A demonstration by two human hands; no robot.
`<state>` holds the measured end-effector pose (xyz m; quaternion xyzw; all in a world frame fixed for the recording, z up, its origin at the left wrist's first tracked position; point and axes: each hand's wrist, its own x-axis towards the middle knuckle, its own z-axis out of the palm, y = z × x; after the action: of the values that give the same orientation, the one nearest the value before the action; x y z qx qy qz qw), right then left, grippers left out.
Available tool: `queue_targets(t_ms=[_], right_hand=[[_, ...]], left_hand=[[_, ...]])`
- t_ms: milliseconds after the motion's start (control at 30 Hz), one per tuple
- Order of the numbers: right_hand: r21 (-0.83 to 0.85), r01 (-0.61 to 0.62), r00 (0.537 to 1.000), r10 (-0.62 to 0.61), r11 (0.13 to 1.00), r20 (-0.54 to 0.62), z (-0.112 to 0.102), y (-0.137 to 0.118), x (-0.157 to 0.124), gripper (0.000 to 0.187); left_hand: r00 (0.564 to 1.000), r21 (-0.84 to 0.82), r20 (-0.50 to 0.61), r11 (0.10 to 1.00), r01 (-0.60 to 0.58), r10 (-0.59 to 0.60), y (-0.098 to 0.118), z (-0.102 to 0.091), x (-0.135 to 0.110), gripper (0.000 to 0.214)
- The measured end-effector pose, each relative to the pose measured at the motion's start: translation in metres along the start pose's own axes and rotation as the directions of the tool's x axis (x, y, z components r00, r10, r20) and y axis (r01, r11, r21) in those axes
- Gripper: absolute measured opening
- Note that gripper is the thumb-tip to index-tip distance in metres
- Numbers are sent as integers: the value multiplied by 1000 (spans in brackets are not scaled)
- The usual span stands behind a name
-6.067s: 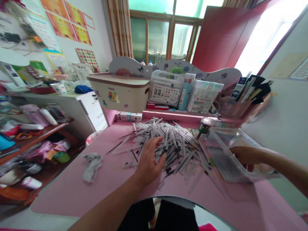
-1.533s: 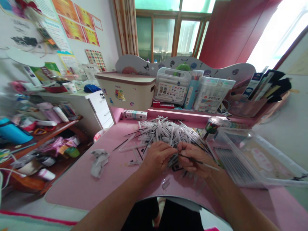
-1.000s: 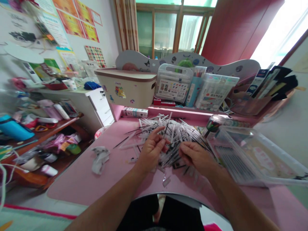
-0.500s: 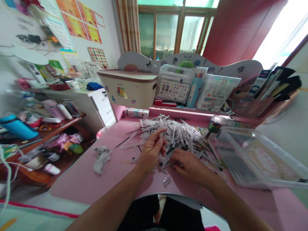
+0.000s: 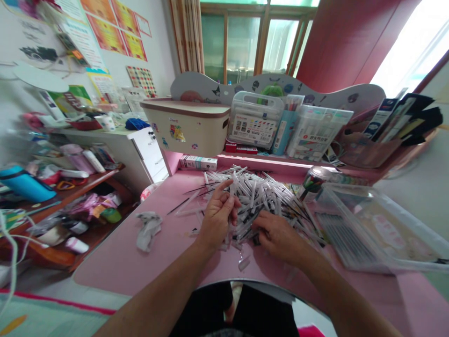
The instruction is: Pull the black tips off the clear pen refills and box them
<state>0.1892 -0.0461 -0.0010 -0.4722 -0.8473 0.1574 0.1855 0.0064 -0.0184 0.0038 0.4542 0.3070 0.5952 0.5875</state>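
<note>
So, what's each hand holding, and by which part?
Left hand: a tube, below its upper end. Right hand: at the pile; can't tell if it holds anything.

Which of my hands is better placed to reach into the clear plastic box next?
Probably your right hand: it is nearer the clear plastic box, though its fingertips are hidden. Your left hand is farther off and appears to hold a pale tube.

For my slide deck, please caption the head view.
Left hand and right hand at a heap of pen-like pieces on a pink desk, clear container alongside.
</note>
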Motion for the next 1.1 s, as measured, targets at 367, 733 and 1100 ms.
queue_targets(t_ms=[367,733,1100], right_hand=[[-96,-40,973,61,995,223,-14,8,0,20],[-309,-60,971,128,949,203,-3,3,0,17],[687,-104,966,237,719,-101,-20,6,1,11]], left_hand=[[1000,-42,-27,999,10,-11,-1,-2,4,31],[1000,48,-3,999,22,-22,1,-1,2,33],[980,464,199,881,-92,-2,-13,-3,-3,21]])
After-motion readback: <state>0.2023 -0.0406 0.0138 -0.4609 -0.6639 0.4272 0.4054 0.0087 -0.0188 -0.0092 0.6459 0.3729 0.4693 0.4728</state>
